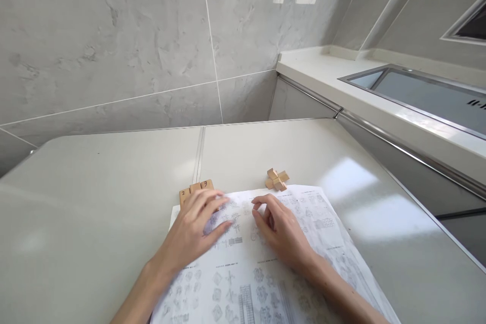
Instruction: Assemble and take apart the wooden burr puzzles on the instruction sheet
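A printed paper sheet (235,283) with rows of small diagrams lies on the pale table under both hands. My left hand (193,220) is open over its upper left part, fingers stretched and thumb apart, with nothing held. Just beyond those fingers are flat wooden blocks (195,187) with handwritten figures, partly hidden by the hand. My right hand (281,228) is over the sheet's upper middle, fingers loosely curled and the thumb slightly apart from them; I see nothing in it. Past its fingertips, at the sheet's far edge, sits a small cross-shaped wooden burr puzzle (277,179).
The pale table (94,223) has a seam running away from me and reaches close to the grey tiled wall (152,35). On the right, a higher white counter (311,68) with a metal-framed inset panel (425,93) stands beside the table.
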A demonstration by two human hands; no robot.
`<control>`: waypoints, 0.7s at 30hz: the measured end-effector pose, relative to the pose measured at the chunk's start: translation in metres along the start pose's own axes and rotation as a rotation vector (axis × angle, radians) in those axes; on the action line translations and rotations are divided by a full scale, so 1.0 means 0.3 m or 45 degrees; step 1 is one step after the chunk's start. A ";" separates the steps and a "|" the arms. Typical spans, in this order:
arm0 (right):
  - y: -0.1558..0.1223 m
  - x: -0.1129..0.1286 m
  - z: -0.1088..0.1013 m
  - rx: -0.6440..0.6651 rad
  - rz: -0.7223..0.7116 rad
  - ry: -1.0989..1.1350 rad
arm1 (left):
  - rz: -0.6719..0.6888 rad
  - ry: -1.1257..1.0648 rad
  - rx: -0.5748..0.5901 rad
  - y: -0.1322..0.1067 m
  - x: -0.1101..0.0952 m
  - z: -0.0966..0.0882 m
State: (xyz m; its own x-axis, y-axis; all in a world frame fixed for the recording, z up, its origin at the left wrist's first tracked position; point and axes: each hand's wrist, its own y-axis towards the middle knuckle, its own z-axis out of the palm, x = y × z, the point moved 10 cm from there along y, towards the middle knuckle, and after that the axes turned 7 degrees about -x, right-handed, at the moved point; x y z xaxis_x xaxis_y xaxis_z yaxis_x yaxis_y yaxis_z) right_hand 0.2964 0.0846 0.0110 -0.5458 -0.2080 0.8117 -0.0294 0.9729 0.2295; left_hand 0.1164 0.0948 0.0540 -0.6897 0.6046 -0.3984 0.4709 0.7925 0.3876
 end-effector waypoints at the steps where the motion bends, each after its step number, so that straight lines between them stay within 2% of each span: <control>1: 0.002 -0.009 -0.007 -0.029 0.036 0.052 | 0.042 -0.044 0.026 -0.004 -0.029 0.016; 5: 0.002 -0.051 -0.035 -0.165 0.181 0.307 | 0.174 -0.163 0.157 -0.034 -0.123 0.095; 8: -0.001 -0.084 -0.047 -0.229 0.299 0.462 | 0.211 -0.152 0.186 -0.046 -0.158 0.133; 13: 0.001 -0.124 -0.046 -0.219 0.434 0.574 | 0.152 -0.138 0.179 -0.043 -0.155 0.149; 21: 0.013 -0.126 -0.056 -0.227 0.383 0.524 | 0.095 -0.207 0.184 -0.036 -0.142 0.145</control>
State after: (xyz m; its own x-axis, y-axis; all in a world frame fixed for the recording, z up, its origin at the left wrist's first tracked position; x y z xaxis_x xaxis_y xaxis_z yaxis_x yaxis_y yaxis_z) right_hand 0.3310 0.0944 -0.0099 -0.1341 0.0201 0.9908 0.2402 0.9706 0.0128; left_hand 0.1646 0.0641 0.0307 -0.5578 0.6578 -0.5061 0.5993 0.7411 0.3027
